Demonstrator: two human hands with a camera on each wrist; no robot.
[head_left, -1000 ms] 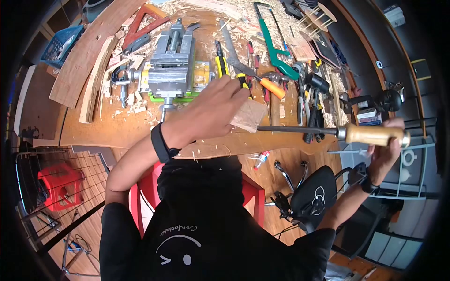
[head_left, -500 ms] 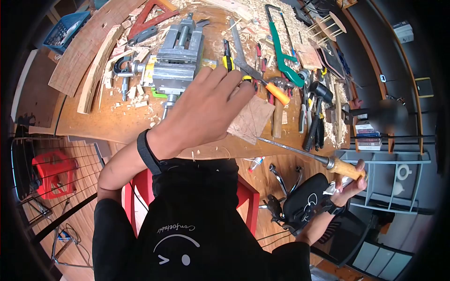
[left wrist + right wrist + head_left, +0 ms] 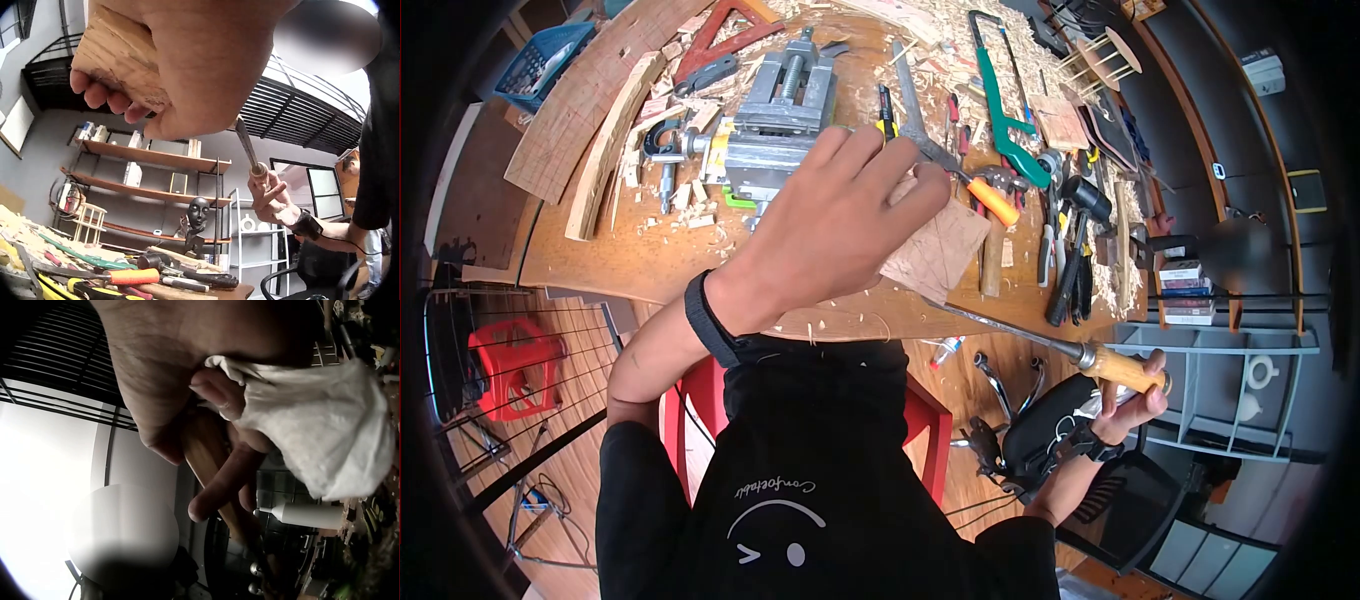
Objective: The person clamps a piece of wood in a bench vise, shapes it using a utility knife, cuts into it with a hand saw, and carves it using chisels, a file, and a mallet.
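My left hand (image 3: 820, 225) grips a flat wooden block (image 3: 945, 250) above the front edge of the bench; in the left wrist view its fingers curl under the block (image 3: 119, 59). My right hand (image 3: 1135, 405) holds a chisel by its wooden handle (image 3: 1125, 368). From there the metal shank (image 3: 1020, 332) slopes up leftward, its far end right at the block's lower corner in the head view. A crumpled white cloth (image 3: 319, 431) is tucked in the same right hand, beside the handle (image 3: 206, 450).
Behind the left hand stands a grey metal vise (image 3: 785, 120). A green-framed saw (image 3: 1005, 125), an orange-handled tool (image 3: 993, 202) and a black mallet (image 3: 1088, 198) lie among wood shavings. A black office chair (image 3: 1040, 430) stands right of my legs.
The right hand and chisel have swung down and leftward, the handle now lower than the block. The left hand still holds the block, whose broad face shows more.
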